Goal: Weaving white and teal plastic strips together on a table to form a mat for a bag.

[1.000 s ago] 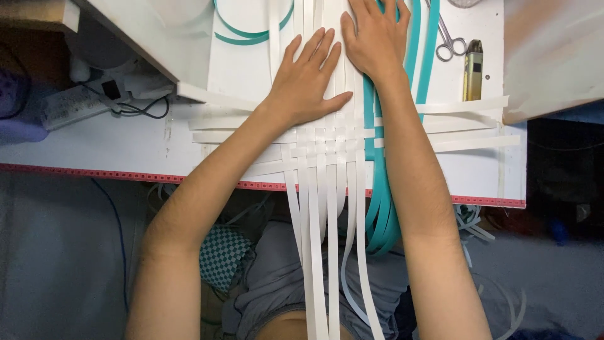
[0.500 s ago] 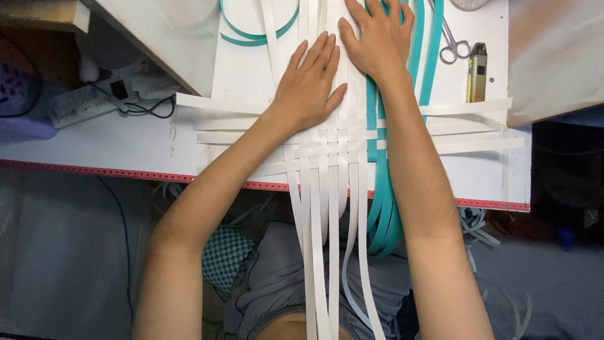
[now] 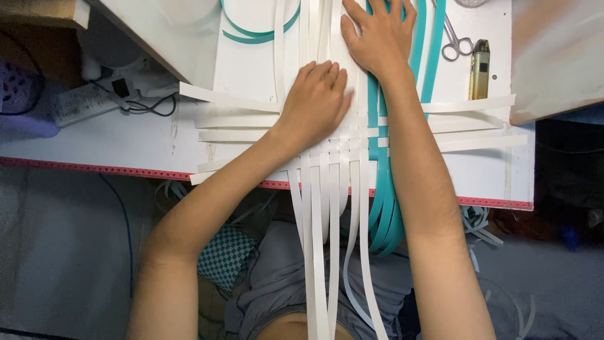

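Several white flat strips (image 3: 327, 208) are woven crosswise on a white table (image 3: 145, 138), their long ends hanging over the front edge toward my lap. Teal strips (image 3: 385, 214) run alongside them on the right. My left hand (image 3: 314, 104) lies palm down on the woven patch, fingers close together and pressed on the strips. My right hand (image 3: 377, 34) rests flat farther back, fingers spread over the white and teal strips. Neither hand grips anything.
Scissors (image 3: 454, 39) and a small gold oblong device (image 3: 479, 70) lie at the back right. A teal strip loop (image 3: 255, 31) sits at the back. A power strip with cable (image 3: 88, 101) is at the left. A checkered cloth (image 3: 225, 255) is below the table.
My left hand has drawn its fingers together and slid slightly nearer on the weave. The right hand stays flat at the back.
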